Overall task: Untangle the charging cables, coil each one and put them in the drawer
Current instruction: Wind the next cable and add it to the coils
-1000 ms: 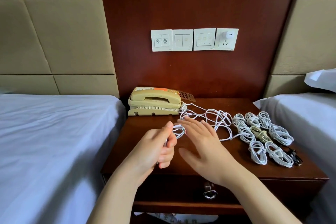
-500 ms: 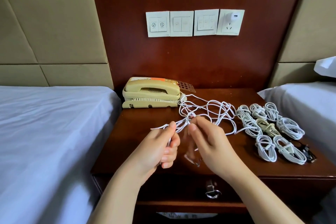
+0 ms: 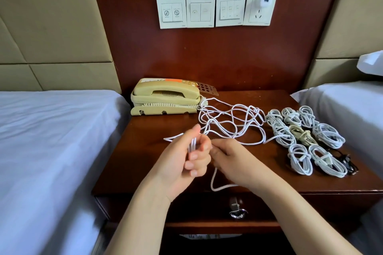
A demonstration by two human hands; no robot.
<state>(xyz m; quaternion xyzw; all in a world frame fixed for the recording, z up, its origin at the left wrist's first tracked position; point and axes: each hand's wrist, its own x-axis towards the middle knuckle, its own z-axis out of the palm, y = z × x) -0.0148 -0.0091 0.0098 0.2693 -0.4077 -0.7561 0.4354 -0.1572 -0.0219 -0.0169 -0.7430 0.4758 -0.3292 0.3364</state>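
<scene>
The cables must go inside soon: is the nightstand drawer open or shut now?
Shut. The drawer has its front tucked under the edge of the nightstand top, the handle hangs in front, and nothing of its inside shows.

Counts around the two hands

Two hands, the left hand [image 3: 182, 157] and the right hand [image 3: 234, 159], meet over one nightstand [image 3: 145, 151]. Beyond them lies one tangle of white cable [image 3: 232, 122]; its number of separate cables cannot be told. Right of the right hand lie what look like eight coiled bundles [image 3: 328, 135], seven white and one beige bundle [image 3: 300, 134], plus one black cable [image 3: 350, 164]. Beyond the left hand stands one telephone [image 3: 165, 97]. Higher up are four wall plates [image 3: 200, 11], one carrying one white charger [image 3: 262, 2]. Below the hands is one drawer [image 3: 207, 207]. There are two beds: a left bed [image 3: 51, 141] and a right bed [image 3: 342, 105].
</scene>
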